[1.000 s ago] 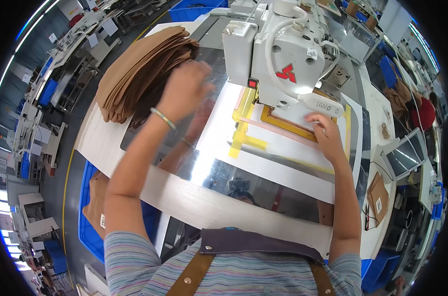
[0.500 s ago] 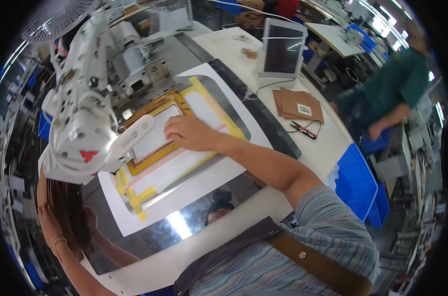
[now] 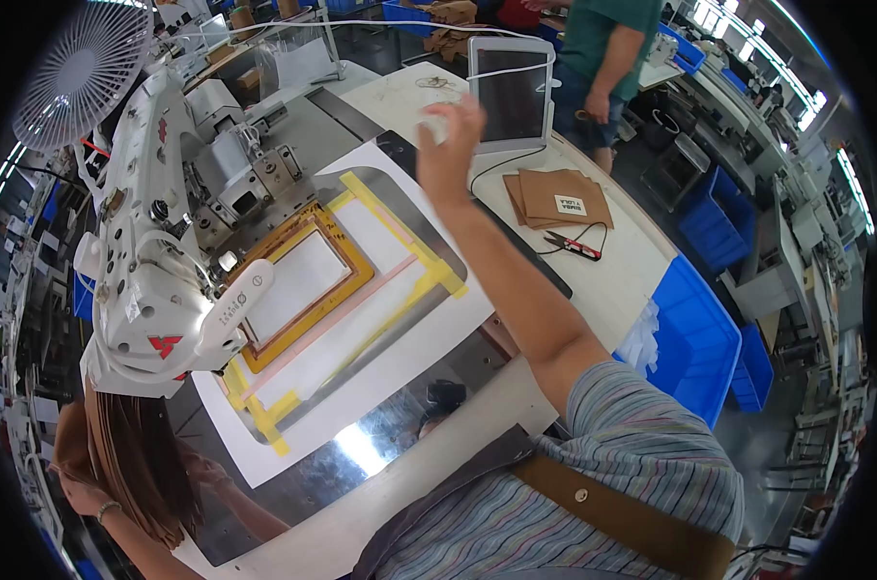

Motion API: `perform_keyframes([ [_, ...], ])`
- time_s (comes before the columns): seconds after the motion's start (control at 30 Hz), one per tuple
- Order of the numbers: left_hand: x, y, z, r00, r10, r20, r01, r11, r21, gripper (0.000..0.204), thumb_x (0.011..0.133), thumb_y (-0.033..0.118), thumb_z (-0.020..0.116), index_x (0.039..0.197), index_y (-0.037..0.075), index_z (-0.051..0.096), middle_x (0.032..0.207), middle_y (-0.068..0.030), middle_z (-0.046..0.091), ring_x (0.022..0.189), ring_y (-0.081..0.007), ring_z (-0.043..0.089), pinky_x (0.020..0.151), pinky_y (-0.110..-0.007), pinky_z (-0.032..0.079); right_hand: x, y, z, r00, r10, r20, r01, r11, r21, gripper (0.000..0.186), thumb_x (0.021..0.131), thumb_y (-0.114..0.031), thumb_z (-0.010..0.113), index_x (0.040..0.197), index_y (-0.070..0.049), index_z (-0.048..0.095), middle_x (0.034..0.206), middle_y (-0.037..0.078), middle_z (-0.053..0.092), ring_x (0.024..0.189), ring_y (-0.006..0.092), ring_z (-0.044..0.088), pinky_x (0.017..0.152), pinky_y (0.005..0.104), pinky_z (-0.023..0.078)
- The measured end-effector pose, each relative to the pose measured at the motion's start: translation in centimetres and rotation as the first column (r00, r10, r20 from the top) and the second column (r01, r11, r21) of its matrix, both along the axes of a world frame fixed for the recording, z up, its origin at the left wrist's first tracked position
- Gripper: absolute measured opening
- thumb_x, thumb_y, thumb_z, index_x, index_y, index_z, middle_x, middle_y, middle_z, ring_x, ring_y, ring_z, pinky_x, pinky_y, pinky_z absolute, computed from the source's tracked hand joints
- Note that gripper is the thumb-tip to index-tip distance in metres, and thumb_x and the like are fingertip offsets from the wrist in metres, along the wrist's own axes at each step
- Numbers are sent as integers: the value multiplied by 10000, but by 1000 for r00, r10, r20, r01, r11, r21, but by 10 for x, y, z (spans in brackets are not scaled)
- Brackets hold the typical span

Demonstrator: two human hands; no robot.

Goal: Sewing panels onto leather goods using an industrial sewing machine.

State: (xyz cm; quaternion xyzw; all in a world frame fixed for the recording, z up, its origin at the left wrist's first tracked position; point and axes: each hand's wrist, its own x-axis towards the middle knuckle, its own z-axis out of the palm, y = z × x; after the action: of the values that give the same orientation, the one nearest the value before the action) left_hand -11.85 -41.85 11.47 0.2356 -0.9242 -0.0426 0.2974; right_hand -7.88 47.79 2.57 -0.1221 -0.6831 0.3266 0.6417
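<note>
A white label [image 3: 570, 205] (dark-lettered) marks brown pieces [image 3: 545, 188], a red emblem [image 3: 164, 345] the machine [image 3: 139, 295].

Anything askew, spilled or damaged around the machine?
Slightly askew: the flat brown pieces right of the white machine lie fanned, edges unaligned, near red-and-black snips. Could be normal. No spill or damage stands out.

A sewing workshop. An industrial sewing machine [image 3: 146, 304], stacked brown pieces [image 3: 134, 459], blue bins [image 3: 697, 314] and strip lights [image 3: 855, 191] characterise the setting.
</note>
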Motion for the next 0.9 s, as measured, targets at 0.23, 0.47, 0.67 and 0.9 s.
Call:
perform_keyframes([
  [0.23,27,119,-61,736,-631,-246,597,776,-204,329,1105,229,632,1290,-17,748,1293,-176,767,1136,-311,740,984,-439,581,26,132,-49,807,-442,392,382,896,225,143,917,-162,735,1043,-95,723,1525,359,499,1463,561,370,1209,625,313],
  [0.47,144,300,-125,414,-814,407,908,404,-115,352,934,-18,669,1279,-3,739,1365,-148,726,1184,-364,684,1014,-461,570,86,-57,2,867,404,293,-485,822,300,203,853,15,711,1032,-78,684,1072,115,714,1076,362,675,908,460,538],
  [0.67,164,314,-126,475,-834,283,880,455,-135,367,888,-45,673,1238,20,759,1307,-97,748,1113,-316,695,973,-427,587,109,-201,-21,411,427,806,-910,136,392,279,901,-126,703,1174,-68,706,1160,89,691,1025,278,695,854,425,570],
  [0.9,173,302,-118,537,-822,189,844,523,-120,206,918,13,753,1124,18,739,1142,-95,751,1007,-329,719,869,-422,595,62,-285,-39,502,197,842,-865,97,493,402,861,-107,721,1253,-18,693,1094,98,700,990,258,729,741,377,606],
])
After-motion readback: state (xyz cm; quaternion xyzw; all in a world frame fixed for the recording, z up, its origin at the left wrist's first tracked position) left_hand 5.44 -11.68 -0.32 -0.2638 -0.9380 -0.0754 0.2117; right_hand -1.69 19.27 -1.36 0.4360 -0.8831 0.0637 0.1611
